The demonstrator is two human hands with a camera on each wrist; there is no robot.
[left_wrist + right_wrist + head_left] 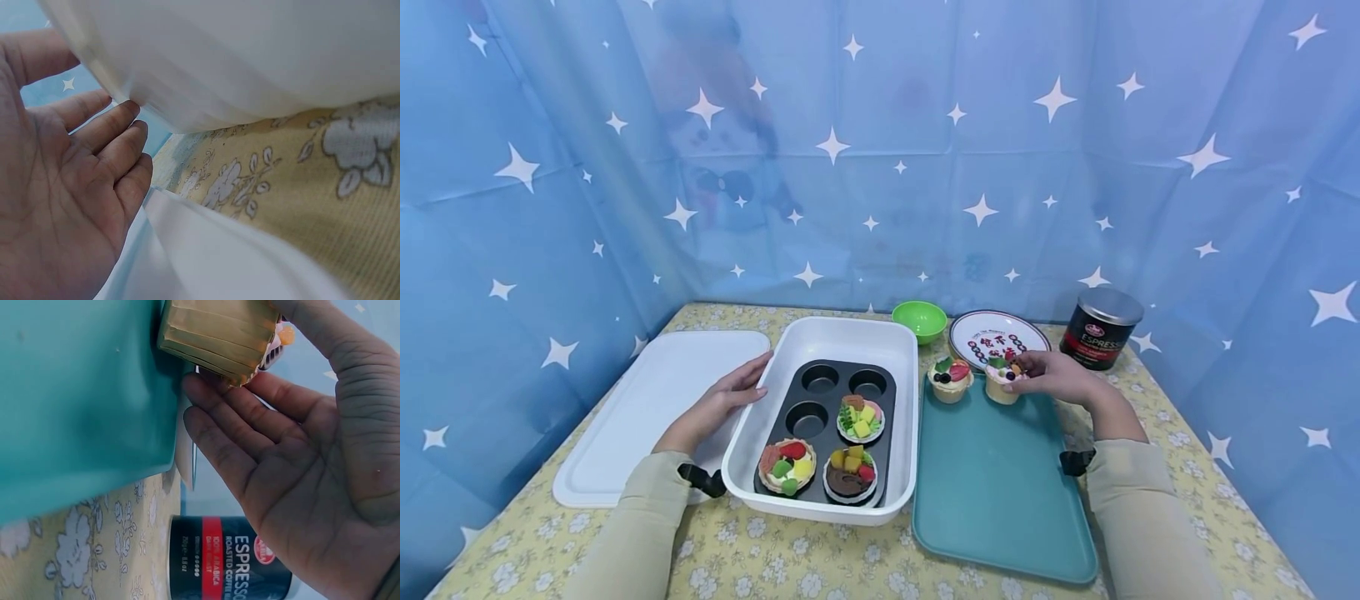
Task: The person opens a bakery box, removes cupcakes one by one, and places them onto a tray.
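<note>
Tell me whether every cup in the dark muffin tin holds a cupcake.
No, the muffin tin has three empty cups, while its other three hold cupcakes.

Green bowl (920,319) beside a patterned white plate (992,332), black espresso tin (1097,333), floral yellow tablecloth (827,558), blue star-print curtain (895,217)

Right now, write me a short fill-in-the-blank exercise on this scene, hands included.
1. The dark muffin pan holds ____ cupcakes.
2. The person's ____ hand grips another cupcake.
3. The largest word on the coffee tin is ____.
4. The bowl beside the patterned plate is bright ____.

Missing words: three; right; ESPRESSO; green.
</note>
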